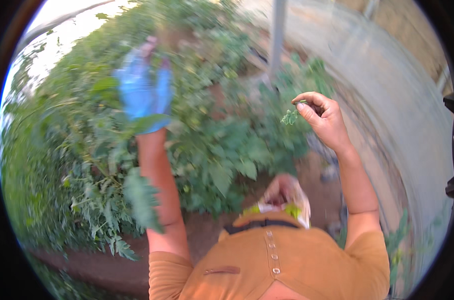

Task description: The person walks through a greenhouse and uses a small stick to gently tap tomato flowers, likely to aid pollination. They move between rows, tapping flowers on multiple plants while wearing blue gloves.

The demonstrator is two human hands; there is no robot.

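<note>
My right hand point(326, 120) is bare and pinches a small green leafy sprig point(290, 117) between thumb and fingertips. Dark stains mark those fingers. Off to the left, my left hand point(144, 88) wears a blue glove and reaches among the tall plants, which look like tomato plants point(223, 146). Motion blurs it, but a gap shows between thumb and fingers, with nothing plainly held. Pinkish tips show at the ends of its fingers. Some leaves cross in front of the glove's cuff and my left forearm.
At my waist, below a dark belt point(264, 225), hangs an open pale bag point(287, 191). A grey post point(277, 37) rises beyond the plants. Translucent plastic sheeting point(395, 93) curves along the right side. Brown soil point(110, 266) runs beneath the foliage.
</note>
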